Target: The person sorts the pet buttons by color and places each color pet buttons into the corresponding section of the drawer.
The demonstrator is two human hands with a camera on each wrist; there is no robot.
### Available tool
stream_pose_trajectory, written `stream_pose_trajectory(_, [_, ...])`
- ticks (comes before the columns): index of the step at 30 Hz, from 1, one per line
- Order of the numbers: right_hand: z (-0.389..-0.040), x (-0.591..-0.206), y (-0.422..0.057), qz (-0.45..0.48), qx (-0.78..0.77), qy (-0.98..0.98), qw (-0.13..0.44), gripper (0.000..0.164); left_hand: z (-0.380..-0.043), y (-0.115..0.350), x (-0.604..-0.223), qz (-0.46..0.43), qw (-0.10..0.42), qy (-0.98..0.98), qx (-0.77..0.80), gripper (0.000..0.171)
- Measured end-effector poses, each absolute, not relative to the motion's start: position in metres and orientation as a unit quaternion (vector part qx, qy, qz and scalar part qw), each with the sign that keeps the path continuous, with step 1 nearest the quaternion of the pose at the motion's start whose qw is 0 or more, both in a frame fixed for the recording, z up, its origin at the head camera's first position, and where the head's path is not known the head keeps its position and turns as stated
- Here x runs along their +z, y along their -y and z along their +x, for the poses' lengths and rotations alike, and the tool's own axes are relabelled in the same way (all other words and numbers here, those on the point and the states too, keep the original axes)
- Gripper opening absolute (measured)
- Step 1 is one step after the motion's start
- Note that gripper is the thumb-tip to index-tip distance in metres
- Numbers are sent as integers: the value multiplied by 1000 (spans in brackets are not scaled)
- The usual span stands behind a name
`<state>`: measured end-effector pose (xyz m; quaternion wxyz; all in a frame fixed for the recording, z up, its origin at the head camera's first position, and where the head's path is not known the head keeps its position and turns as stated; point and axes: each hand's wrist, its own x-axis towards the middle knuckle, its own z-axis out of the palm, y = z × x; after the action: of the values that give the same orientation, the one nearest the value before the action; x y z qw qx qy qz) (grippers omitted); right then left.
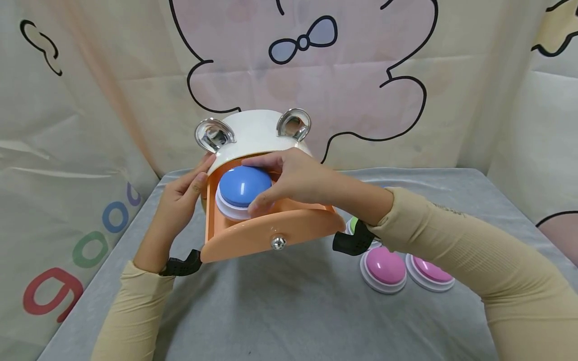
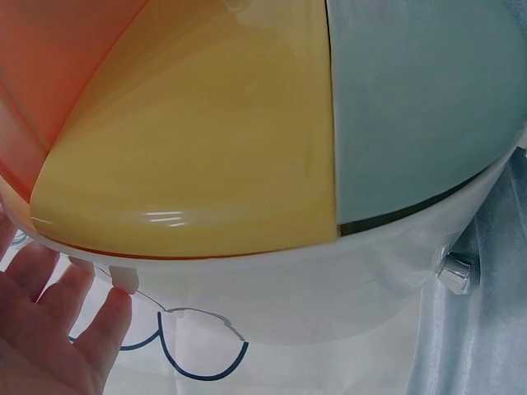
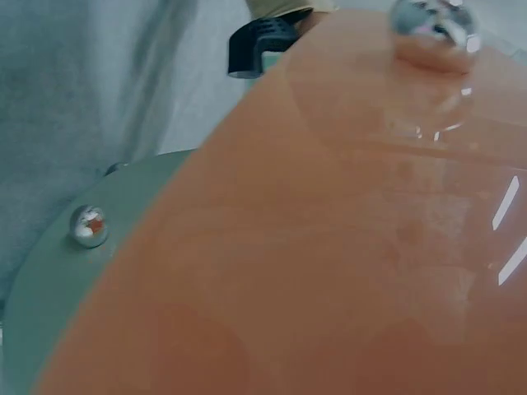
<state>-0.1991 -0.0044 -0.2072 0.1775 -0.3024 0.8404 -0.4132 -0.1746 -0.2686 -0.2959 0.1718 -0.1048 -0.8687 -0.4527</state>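
Note:
A white rounded drawer box (image 1: 257, 128) with two chrome ears stands tilted, its orange drawer (image 1: 271, 233) pulled out toward me by a round chrome knob. Inside the drawer is a blue dome-topped push button (image 1: 244, 185) on a white base. My right hand (image 1: 298, 178) grips this button, fingers over its far side and thumb at its near right edge. With my left hand (image 1: 178, 200) I hold the left side of the box, where the left wrist view shows fingertips at the white rim beside a yellow panel (image 2: 198, 140). The right wrist view shows mostly the orange drawer front (image 3: 329, 222).
To the right on the grey cloth lie two pink push buttons (image 1: 385, 265) with white bases. A green push button (image 1: 352, 225) is partly hidden behind my right wrist. Below the orange drawer is a green drawer front (image 3: 123, 206) with a chrome knob. A printed curtain (image 1: 361, 110) hangs behind.

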Motion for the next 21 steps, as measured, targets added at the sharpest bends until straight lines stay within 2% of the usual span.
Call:
stream_pose_trajectory(5, [-203,-213,7,-314,-420,-826,209,76,-174,268,-296,-113,175,868,-450,41])
stream_pose_trajectory(21, [-209,-229,11,-354,-389,-815,245,68,-175,268,-296,-114,176,868,-450,41])
